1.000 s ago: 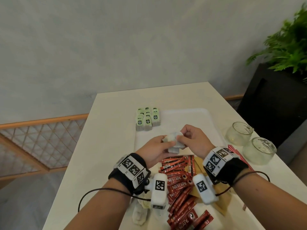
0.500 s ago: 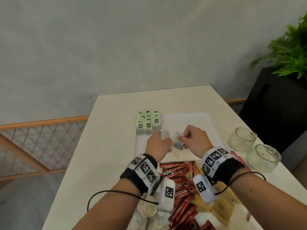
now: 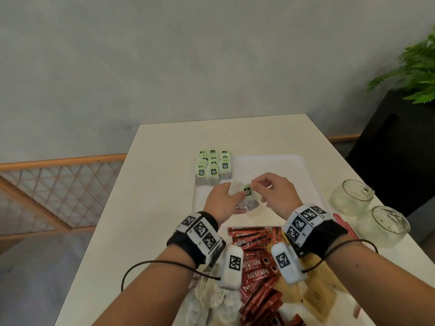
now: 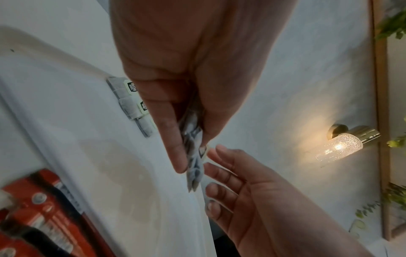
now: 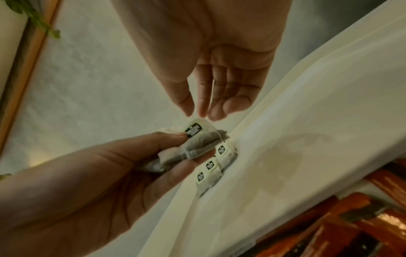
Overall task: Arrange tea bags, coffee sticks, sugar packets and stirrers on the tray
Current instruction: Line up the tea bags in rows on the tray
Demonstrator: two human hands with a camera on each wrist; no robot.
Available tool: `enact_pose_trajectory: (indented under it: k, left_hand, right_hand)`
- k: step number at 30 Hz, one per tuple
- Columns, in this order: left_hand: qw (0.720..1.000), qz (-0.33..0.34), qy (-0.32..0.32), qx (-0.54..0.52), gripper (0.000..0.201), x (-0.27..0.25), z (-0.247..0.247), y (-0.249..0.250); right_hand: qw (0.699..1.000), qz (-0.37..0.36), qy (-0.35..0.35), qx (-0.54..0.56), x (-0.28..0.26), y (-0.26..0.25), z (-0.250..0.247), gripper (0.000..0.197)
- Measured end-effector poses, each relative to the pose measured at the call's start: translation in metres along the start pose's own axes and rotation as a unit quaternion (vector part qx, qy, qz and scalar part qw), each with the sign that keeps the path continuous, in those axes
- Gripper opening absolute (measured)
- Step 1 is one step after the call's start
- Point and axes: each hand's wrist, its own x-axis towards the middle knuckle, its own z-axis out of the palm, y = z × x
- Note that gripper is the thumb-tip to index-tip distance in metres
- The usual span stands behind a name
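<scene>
The left hand [image 3: 220,200] grips a small bundle of tea bags [image 3: 247,198] above the near-left part of the white tray [image 3: 303,175]. The right hand [image 3: 274,192] has its thumb and forefinger at the top bag's green tag; whether they pinch it or hover just above is unclear. Laid tea bags [image 3: 213,167] fill the tray's far-left corner. Coffee sticks [image 3: 256,269] lie at the table's [image 3: 160,184] near edge, partly hidden by the wrists.
</scene>
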Motion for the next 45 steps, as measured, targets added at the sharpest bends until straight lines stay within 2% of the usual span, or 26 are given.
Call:
enact_pose_trajectory:
  k: [2,5,11,20,26,36,40,45]
  left_hand:
    - [1.000,-0.009,-0.012,-0.010,0.019,0.004,-0.003,-0.001]
    - [0.999,-0.031,-0.019,-0.014,0.018,0.008,-0.010,-0.005]
    - [0.996,-0.082,0.007,-0.015,0.019,0.017,-0.042,-0.017]
    - [0.990,-0.108,0.071,-0.064,0.017,0.042,-0.079,-0.032]
    - [0.971,-0.132,0.070,-0.188,0.018,0.054,-0.089,-0.038]
    - [0.934,-0.169,0.041,-0.312,0.017,0.060,-0.089,-0.042]
    - [0.952,-0.141,0.021,-0.271,0.018,0.059,-0.083,-0.039]
    - [0.979,-0.106,-0.025,-0.172,0.020,0.043,-0.065,-0.025]
  right_hand:
    - [1.000,-0.010,-0.012,-0.008,0.008,0.004,0.003,0.010]
    - [0.999,-0.015,-0.047,0.003,0.018,0.008,0.011,0.004]
    - [0.988,0.094,-0.117,0.022,0.047,0.024,0.036,0.010]
    - [0.997,0.059,-0.036,0.017,0.100,0.018,0.062,0.005]
    - [0.999,0.044,-0.006,0.004,0.120,0.019,0.075,0.005]
    - [0.999,0.020,-0.004,-0.046,0.136,0.014,0.075,0.013]
    - [1.000,0.007,-0.006,-0.018,0.118,0.009,0.069,0.014]
    - [0.990,0.000,-0.131,0.053,0.081,-0.001,0.059,0.015]
